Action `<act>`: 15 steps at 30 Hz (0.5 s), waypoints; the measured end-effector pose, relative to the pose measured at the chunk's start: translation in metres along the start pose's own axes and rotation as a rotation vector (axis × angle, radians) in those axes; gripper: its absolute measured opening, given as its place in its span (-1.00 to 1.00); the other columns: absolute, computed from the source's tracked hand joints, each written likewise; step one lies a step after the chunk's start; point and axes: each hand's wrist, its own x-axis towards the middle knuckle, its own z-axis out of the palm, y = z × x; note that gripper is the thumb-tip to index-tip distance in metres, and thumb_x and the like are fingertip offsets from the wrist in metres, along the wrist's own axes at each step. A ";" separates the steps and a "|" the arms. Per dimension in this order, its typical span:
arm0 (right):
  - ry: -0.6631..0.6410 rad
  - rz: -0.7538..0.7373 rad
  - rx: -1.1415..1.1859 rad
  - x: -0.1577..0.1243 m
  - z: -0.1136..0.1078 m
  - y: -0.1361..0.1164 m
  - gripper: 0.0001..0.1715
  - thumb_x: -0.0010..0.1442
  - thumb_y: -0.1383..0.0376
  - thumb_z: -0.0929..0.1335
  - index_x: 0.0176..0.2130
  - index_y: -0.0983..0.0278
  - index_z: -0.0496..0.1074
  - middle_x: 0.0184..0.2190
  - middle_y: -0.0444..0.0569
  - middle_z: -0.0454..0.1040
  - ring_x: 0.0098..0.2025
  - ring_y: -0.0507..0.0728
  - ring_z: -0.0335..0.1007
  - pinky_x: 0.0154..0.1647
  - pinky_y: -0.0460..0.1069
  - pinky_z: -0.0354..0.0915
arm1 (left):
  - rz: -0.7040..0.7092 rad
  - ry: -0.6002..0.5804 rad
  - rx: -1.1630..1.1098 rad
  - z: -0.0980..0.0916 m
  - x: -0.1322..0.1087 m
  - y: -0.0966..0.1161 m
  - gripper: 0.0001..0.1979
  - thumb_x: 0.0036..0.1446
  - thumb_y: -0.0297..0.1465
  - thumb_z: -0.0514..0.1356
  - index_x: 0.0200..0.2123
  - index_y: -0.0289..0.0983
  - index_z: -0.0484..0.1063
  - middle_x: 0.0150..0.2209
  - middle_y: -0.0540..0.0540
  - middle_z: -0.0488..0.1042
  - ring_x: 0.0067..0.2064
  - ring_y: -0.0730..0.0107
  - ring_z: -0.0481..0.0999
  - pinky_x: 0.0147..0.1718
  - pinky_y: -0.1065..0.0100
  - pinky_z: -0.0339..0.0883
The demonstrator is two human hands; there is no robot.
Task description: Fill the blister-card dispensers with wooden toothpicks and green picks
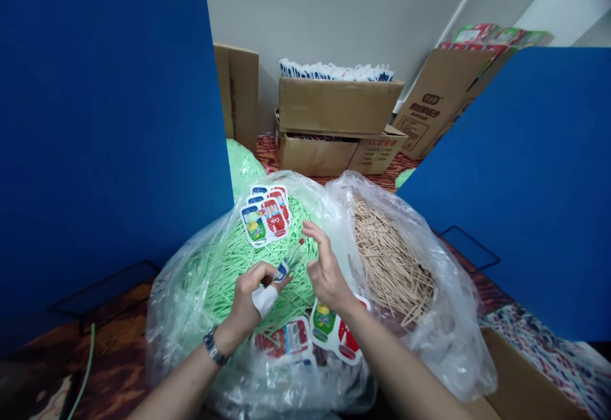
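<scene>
My left hand (252, 296), with a watch at its wrist, pinches a folded or curled printed card (281, 272) in blue and white over the sticks. A blurred clear part and a small red spot show beyond the card. To its right, my right hand (327, 273) holds nothing I can see, its fingers raised and apart. Below both hands lies a heap of thin green sticks (229, 280) in a clear plastic bag (179, 305). Several drink-printed cards (266, 219) fan out on the heap. Nearer me lie a green-and-red card (324, 321) and a reddish one (298, 337).
Thin tan sticks (389, 254) fill a second clear bag (458, 318) at the right. Blue panels (109, 121) flank both sides. Stacked cardboard boxes (338, 108) stand at the back. An open carton (520, 369) with striped packets (548, 350) sits lower right.
</scene>
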 end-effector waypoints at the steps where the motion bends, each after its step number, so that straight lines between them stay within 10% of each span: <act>1: -0.027 0.057 0.070 0.001 -0.004 0.009 -0.36 0.31 -0.07 0.06 0.20 0.24 0.07 0.24 0.16 0.12 0.30 0.22 -0.01 0.26 0.22 0.01 | -0.007 -0.001 -0.009 0.000 0.000 -0.002 -0.80 0.03 -0.32 0.27 -0.52 -0.23 0.32 -0.55 0.03 0.30 -0.52 0.44 0.25 -0.51 0.40 0.14; 9: 0.044 0.296 0.530 0.000 0.006 0.034 -0.69 0.26 0.04 0.25 -0.21 0.24 0.32 -0.33 -0.07 0.47 -0.27 0.08 0.42 -0.19 0.01 0.37 | -0.112 -0.034 -0.107 -0.002 0.001 -0.009 -0.85 0.00 -0.34 0.31 -0.37 -0.25 0.44 -0.48 -0.01 0.45 -0.47 0.40 0.38 -0.47 0.39 0.26; 15: 0.075 0.293 0.567 0.000 0.004 0.026 -0.74 0.26 0.08 0.27 -0.25 0.23 0.30 -0.37 -0.10 0.45 -0.33 0.06 0.43 -0.25 0.00 0.39 | -0.197 0.025 -0.183 -0.002 0.004 -0.021 -0.26 -0.12 -0.32 0.39 0.15 -0.24 0.23 0.02 -0.24 0.46 -0.05 0.15 0.49 -0.10 0.21 0.38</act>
